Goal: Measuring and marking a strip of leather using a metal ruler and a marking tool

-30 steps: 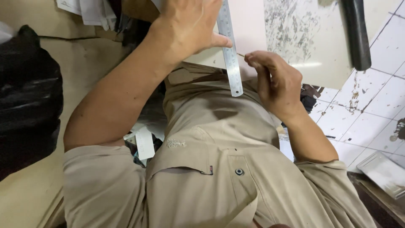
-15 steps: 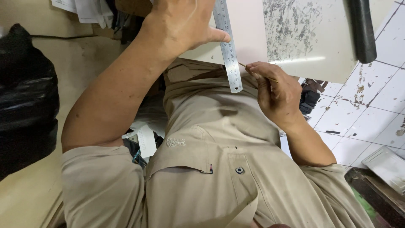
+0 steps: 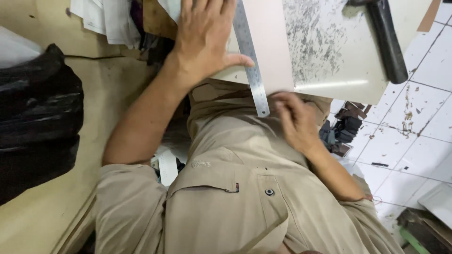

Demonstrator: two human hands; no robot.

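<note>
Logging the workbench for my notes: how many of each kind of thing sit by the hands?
Metal ruler: 1
Pale sheet: 1
Black cylinder tool: 1
Hands: 2, left hand pressing the ruler, right hand at its lower end
Total: 5

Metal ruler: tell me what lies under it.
The metal ruler lies on a pale pink sheet over a board, pressed by the left hand. Its lower end overhangs the trousers. The sheet strip beneath it is hidden.
</note>
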